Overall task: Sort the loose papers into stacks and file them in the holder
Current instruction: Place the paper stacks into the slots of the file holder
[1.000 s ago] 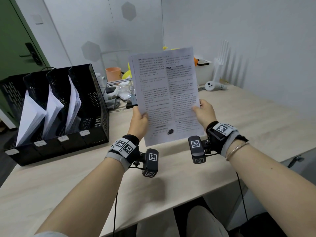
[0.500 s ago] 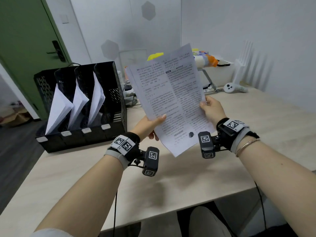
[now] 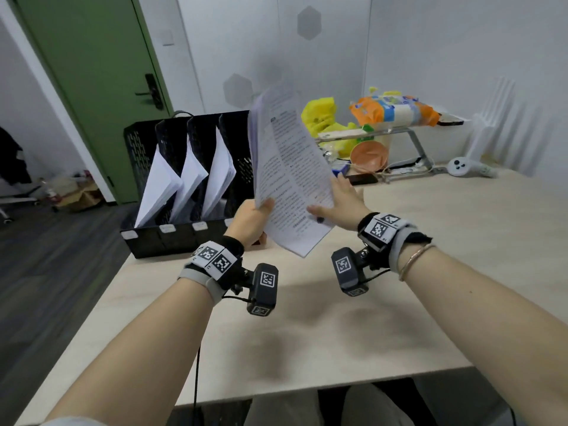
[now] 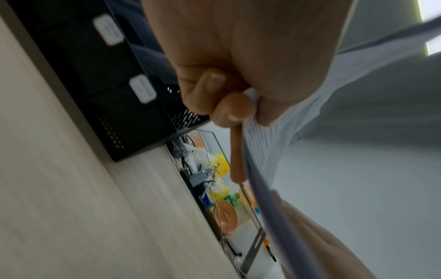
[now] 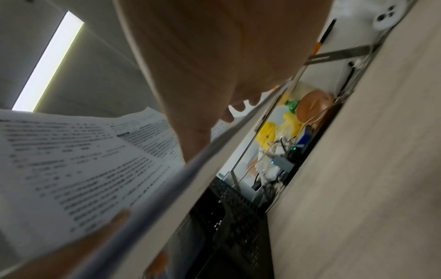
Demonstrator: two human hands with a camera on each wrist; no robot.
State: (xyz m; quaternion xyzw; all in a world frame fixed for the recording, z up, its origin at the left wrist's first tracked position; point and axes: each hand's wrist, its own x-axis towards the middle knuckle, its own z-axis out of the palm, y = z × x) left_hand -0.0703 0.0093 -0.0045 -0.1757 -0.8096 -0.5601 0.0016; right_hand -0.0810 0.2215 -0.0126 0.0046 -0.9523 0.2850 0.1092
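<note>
A thin stack of printed papers (image 3: 289, 173) is up in the air, turned edge-on and leaning toward the black mesh holder (image 3: 138, 149). My left hand (image 3: 264, 207) pinches its lower left edge; in the left wrist view the thumb and curled fingers (image 4: 236, 107) clamp the sheets (image 4: 358, 79). My right hand (image 3: 325, 204) holds the right edge, thumb on the printed face and fingers behind. Three of the holder's compartments hold slanted white stacks (image 3: 159, 186). The rightmost compartment is mostly hidden behind the held papers.
The wooden desk (image 3: 430, 272) carries clutter at the back: a yellow bag (image 3: 319, 118), an orange bowl (image 3: 368, 155), a snack bag (image 3: 393, 110) on a metal stand, a white controller (image 3: 461, 167). The holder stands at the desk's left end, by a green door (image 3: 92, 72).
Both hands have swung the papers left toward the holder and turned them from facing me to nearly edge-on. The head view has panned left.
</note>
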